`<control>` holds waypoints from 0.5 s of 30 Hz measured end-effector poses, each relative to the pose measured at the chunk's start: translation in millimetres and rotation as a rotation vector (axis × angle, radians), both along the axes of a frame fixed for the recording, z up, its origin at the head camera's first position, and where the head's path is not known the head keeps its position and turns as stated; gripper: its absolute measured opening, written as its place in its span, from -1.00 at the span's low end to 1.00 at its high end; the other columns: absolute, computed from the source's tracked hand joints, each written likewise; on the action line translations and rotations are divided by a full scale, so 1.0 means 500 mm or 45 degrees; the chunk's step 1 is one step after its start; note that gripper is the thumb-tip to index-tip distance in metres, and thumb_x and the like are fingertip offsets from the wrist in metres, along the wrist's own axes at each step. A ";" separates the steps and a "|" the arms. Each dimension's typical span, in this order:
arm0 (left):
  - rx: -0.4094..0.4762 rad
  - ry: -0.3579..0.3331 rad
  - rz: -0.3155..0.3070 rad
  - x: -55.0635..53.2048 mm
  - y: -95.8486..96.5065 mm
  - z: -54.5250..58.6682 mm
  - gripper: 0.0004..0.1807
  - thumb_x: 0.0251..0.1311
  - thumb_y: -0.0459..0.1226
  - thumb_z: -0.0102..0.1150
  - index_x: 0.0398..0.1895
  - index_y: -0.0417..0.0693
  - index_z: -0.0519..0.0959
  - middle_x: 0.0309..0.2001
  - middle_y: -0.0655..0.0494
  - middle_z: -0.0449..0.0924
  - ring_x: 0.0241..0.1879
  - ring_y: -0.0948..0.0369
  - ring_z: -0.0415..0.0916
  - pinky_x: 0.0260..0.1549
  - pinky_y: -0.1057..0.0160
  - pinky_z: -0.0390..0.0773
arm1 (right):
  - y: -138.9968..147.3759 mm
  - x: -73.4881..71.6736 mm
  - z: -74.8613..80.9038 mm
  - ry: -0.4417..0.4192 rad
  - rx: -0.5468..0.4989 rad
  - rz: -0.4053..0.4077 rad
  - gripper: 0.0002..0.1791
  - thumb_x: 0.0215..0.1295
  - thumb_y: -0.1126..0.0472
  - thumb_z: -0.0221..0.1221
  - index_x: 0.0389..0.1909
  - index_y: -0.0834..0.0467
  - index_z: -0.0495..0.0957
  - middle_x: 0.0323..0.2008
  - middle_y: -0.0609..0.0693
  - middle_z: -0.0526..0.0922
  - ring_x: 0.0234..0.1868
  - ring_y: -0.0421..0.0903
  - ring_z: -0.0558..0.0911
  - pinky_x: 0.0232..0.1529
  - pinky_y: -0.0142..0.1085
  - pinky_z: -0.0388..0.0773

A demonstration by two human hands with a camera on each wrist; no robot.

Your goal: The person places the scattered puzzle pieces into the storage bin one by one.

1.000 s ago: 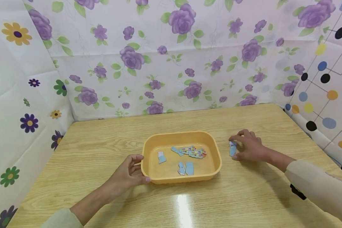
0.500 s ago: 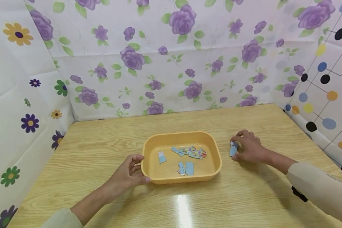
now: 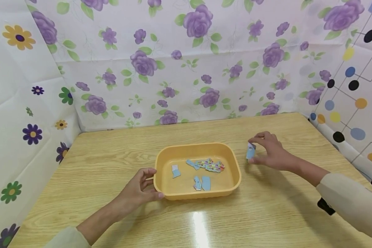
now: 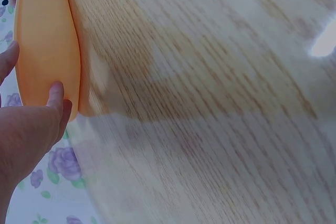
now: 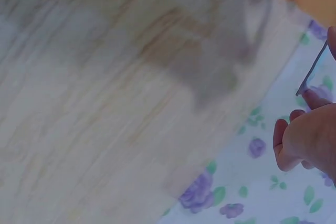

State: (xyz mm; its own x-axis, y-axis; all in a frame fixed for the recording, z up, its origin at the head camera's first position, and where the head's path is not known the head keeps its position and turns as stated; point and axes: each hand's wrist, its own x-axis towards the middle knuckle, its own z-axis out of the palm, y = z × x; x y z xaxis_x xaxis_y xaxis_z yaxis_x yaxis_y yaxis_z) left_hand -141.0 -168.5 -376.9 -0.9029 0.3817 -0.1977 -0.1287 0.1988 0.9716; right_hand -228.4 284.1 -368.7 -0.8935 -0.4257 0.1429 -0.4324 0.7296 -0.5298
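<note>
In the head view my right hand pinches a light blue puzzle piece between thumb and fingers, beside the tray's right end. The right wrist view shows this piece edge-on, raised above the table. My left hand grips the left end of a yellow plastic tray, thumb at the near corner and a finger at the rim. In the tray lie several loose pieces: a blue-and-white one, a plain blue one, a narrow one and a colourful patterned cluster.
The tray stands on a light wood-grain table. A flowered sheet hangs behind the table's far edge, with patterned sheets at both sides. A small black object shows beneath the right sleeve.
My right hand has lifted the blue puzzle piece off the table and moved it slightly away from me and to the left. The left hand and the tray have stayed put.
</note>
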 end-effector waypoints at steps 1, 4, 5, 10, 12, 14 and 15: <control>-0.001 -0.004 0.000 0.000 0.000 0.000 -0.08 0.02 -0.30 0.44 0.33 -0.25 0.03 0.41 -0.20 0.03 0.37 -0.16 0.12 0.17 0.27 0.52 | -0.005 0.000 0.005 0.004 -0.014 0.003 -0.27 0.14 0.01 0.38 0.24 0.29 0.38 0.21 0.29 0.19 0.17 0.30 0.13 0.00 0.31 0.19; 0.004 0.000 -0.002 0.001 0.001 0.000 -0.08 0.02 -0.30 0.44 0.33 -0.25 0.03 0.41 -0.20 0.03 0.37 -0.16 0.13 0.17 0.26 0.52 | -0.023 0.002 0.023 0.018 -0.051 0.017 -0.28 0.13 0.03 0.39 0.25 0.25 0.38 0.22 0.25 0.19 0.18 0.26 0.12 0.05 0.29 0.18; 0.005 -0.003 0.001 0.001 0.001 -0.001 -0.08 0.01 -0.30 0.45 0.33 -0.25 0.03 0.41 -0.19 0.03 0.37 -0.16 0.13 0.17 0.26 0.52 | -0.029 0.003 0.030 0.026 -0.061 0.025 -0.28 0.14 0.04 0.39 0.26 0.25 0.37 0.22 0.24 0.19 0.18 0.25 0.11 0.05 0.29 0.18; -0.001 -0.005 0.011 -0.001 0.002 -0.002 -0.06 -0.01 -0.30 0.47 0.33 -0.22 0.04 0.41 -0.16 0.05 0.36 -0.14 0.16 0.16 0.27 0.53 | -0.056 0.014 0.062 0.039 -0.081 0.069 -0.30 0.16 0.07 0.37 0.27 0.22 0.36 0.25 0.22 0.17 0.23 0.23 0.09 0.12 0.31 0.12; -0.005 -0.005 0.016 -0.001 0.001 -0.002 -0.07 -0.02 -0.30 0.47 0.33 -0.21 0.05 0.41 -0.15 0.06 0.35 -0.13 0.17 0.15 0.27 0.54 | -0.067 0.019 0.070 0.030 -0.076 0.092 -0.30 0.15 0.05 0.37 0.27 0.21 0.37 0.25 0.21 0.17 0.23 0.22 0.09 0.14 0.31 0.08; -0.007 -0.006 0.022 -0.001 0.000 -0.001 -0.07 -0.02 -0.29 0.47 0.33 -0.21 0.06 0.41 -0.14 0.07 0.35 -0.13 0.18 0.15 0.27 0.54 | -0.077 0.022 0.073 0.008 -0.068 0.118 -0.30 0.15 0.02 0.37 0.26 0.20 0.38 0.25 0.19 0.17 0.22 0.20 0.08 0.15 0.29 0.06; -0.007 -0.007 0.024 -0.001 0.000 -0.001 -0.07 -0.02 -0.30 0.47 0.33 -0.20 0.06 0.41 -0.14 0.07 0.35 -0.13 0.18 0.14 0.27 0.55 | -0.082 0.023 0.073 -0.002 -0.067 0.133 -0.30 0.15 0.01 0.37 0.26 0.19 0.38 0.24 0.18 0.17 0.21 0.19 0.08 0.14 0.27 0.05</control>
